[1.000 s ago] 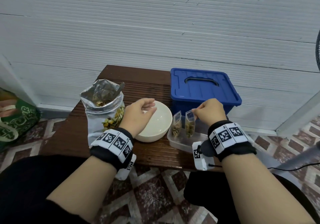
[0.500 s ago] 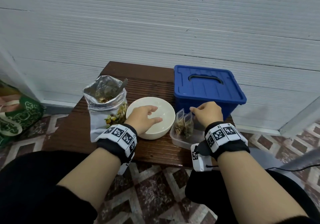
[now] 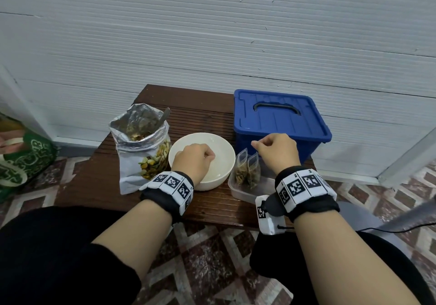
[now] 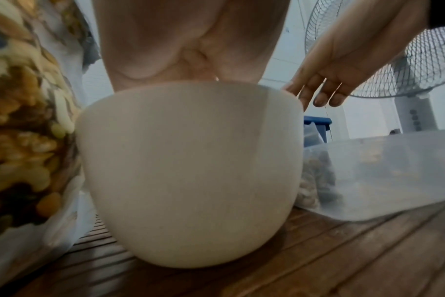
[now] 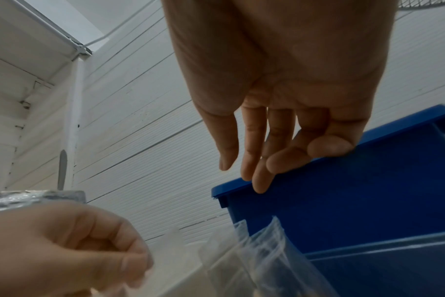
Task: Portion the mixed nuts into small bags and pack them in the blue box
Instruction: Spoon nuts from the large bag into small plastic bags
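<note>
An open foil bag of mixed nuts (image 3: 144,153) stands at the table's left with a spoon handle sticking out. Beside it sits a white bowl (image 3: 221,146). My left hand (image 3: 195,158) rests over the bowl's near side, its fingers curled into a fist with nothing seen in them (image 5: 64,251). Two small filled bags (image 3: 247,170) stand in a clear tub (image 3: 245,192). My right hand (image 3: 276,151) hovers just above and behind them, fingers hanging relaxed and empty (image 5: 280,100), in front of the lidded blue box (image 3: 278,115).
The brown slatted table (image 3: 188,106) stands against a white panelled wall. A green bag (image 3: 26,160) lies on the tiled floor at the left. A standing fan (image 4: 419,60) is to the right. My knees are under the table's near edge.
My right hand has let go of the small bag's top and lifted slightly towards the blue box. My left hand's fingers have curled in over the bowl.
</note>
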Demonstrator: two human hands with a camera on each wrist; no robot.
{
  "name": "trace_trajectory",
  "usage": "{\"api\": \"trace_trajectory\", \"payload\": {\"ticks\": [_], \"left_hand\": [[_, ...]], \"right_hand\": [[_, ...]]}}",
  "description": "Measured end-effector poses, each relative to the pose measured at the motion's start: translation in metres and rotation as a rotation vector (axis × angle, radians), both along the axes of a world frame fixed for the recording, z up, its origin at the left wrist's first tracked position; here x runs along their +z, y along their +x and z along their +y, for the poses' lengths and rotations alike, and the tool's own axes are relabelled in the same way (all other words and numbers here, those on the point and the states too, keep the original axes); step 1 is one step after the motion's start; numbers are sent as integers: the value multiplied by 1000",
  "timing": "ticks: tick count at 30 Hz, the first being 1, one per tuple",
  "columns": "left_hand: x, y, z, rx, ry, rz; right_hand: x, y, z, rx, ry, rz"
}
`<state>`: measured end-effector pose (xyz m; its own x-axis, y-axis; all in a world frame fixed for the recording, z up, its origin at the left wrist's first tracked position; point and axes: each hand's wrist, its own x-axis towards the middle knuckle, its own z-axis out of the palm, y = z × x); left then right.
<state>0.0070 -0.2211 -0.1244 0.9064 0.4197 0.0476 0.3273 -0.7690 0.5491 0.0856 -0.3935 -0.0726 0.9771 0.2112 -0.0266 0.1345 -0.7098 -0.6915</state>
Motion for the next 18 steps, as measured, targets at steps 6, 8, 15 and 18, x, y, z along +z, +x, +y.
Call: {"api": "trace_trajectory", "payload": {"ticks": [6,8,15,18], "left_hand": [[18,-3,-4,97,-471,-376],[26,-4,-7,72,-687,-460],[36,-4,-10,70,-1054,-500],[40,-7,-11,104,-1163,-507]], "right_hand": [[9,-7,7,119,66,-56],[12,-12,10,171,120,-35],[19,-20,16,251,372,228],[22,-21,12,259,357,208]]}}
